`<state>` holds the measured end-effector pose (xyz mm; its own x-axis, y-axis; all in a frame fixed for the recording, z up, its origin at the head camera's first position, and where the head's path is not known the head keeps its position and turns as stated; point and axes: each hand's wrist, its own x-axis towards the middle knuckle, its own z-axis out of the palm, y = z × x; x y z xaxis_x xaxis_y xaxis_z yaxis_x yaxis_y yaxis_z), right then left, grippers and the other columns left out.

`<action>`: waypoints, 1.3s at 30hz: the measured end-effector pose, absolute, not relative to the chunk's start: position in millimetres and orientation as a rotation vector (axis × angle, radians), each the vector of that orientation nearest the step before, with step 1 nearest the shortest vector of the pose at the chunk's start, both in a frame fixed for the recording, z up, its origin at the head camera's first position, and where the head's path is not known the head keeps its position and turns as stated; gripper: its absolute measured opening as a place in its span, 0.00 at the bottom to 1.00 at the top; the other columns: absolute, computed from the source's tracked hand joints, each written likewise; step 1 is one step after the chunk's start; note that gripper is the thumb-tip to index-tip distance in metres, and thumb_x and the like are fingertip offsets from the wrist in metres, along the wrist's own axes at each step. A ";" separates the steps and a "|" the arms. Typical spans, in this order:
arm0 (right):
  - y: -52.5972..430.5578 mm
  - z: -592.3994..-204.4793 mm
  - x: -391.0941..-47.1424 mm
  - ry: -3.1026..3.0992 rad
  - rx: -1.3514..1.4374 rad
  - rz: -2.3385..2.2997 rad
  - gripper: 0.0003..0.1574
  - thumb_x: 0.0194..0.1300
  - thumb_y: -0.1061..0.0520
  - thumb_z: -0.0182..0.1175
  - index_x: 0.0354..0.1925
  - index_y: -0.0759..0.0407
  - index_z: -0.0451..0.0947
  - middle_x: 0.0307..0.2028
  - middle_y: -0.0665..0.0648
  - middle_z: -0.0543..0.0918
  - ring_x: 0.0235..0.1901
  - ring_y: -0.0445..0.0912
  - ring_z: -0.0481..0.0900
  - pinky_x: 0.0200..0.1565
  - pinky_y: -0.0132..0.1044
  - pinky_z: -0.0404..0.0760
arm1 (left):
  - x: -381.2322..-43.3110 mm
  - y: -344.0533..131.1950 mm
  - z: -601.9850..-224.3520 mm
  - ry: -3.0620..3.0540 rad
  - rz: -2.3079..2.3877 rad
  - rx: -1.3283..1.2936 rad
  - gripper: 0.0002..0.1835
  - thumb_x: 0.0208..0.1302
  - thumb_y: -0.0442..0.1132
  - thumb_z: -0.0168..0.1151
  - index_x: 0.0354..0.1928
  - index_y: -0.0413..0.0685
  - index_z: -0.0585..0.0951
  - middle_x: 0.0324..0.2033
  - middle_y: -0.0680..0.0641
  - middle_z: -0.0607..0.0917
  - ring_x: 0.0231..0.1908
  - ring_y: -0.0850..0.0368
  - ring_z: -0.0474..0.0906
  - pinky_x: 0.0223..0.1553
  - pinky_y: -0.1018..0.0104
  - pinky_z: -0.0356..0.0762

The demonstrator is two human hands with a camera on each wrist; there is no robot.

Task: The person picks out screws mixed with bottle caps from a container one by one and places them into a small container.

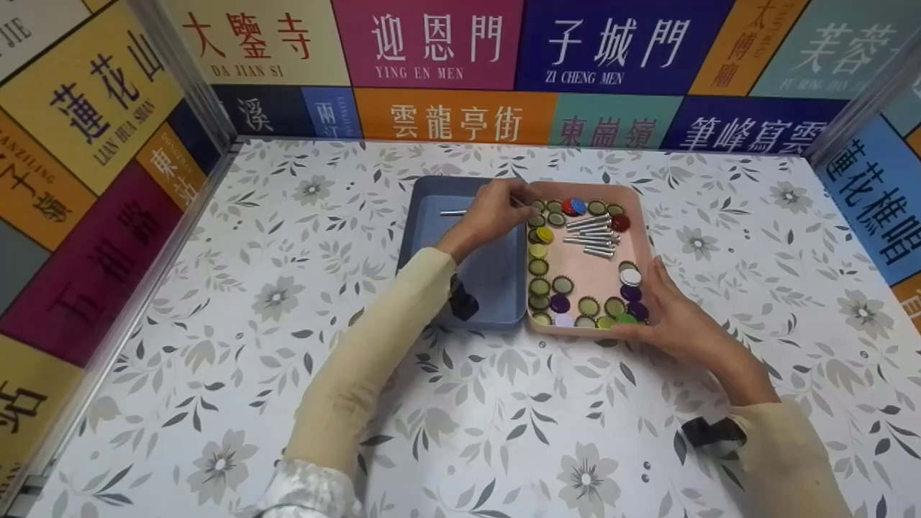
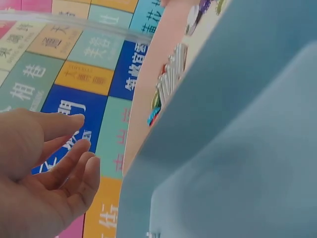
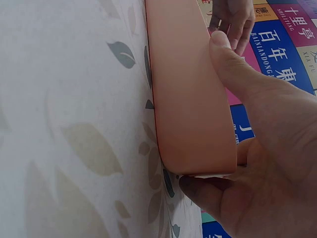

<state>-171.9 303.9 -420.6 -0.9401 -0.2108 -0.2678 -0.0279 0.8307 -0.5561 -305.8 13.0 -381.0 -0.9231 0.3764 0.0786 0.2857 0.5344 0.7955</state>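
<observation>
My left hand hovers over the border between the blue tray and the pink tray. In the left wrist view its thumb and fingers are apart, with nothing visible between them. Partly hidden behind this hand, a silver screw lies in the blue tray. Several more silver screws are bunched in the upper part of the pink tray, among many bottle caps. My right hand grips the pink tray's near right corner, thumb along the side wall, fingers at the front wall.
The trays stand side by side on a table with a floral cover. Behind it and at both sides rise panels with coloured blocks and lettering. Dark wrist devices sit on both forearms.
</observation>
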 end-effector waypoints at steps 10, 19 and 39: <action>303.5 -418.0 -173.7 2.686 -0.177 -0.808 0.84 0.49 0.22 0.66 0.77 0.47 0.19 0.77 0.60 0.19 0.76 0.73 0.32 0.72 0.69 0.42 | -298.9 35.1 -377.1 2.516 1.482 0.617 0.14 0.68 0.37 0.64 0.55 0.45 0.83 0.49 0.44 0.86 0.48 0.54 0.82 0.46 0.69 0.80; 303.4 -417.9 -173.1 2.680 -0.171 -0.813 0.83 0.50 0.22 0.67 0.77 0.45 0.19 0.77 0.58 0.19 0.76 0.73 0.33 0.72 0.69 0.43 | -291.0 55.4 -381.4 2.457 1.681 0.632 0.11 0.68 0.35 0.64 0.50 0.43 0.86 0.45 0.43 0.88 0.41 0.55 0.84 0.40 0.72 0.80; 303.8 -420.8 -172.0 2.709 -0.210 -0.793 0.84 0.53 0.26 0.67 0.77 0.54 0.19 0.77 0.63 0.21 0.75 0.74 0.35 0.72 0.68 0.45 | -303.0 85.2 -401.6 2.497 1.697 0.623 0.10 0.66 0.33 0.66 0.48 0.40 0.87 0.43 0.41 0.89 0.41 0.52 0.86 0.37 0.74 0.79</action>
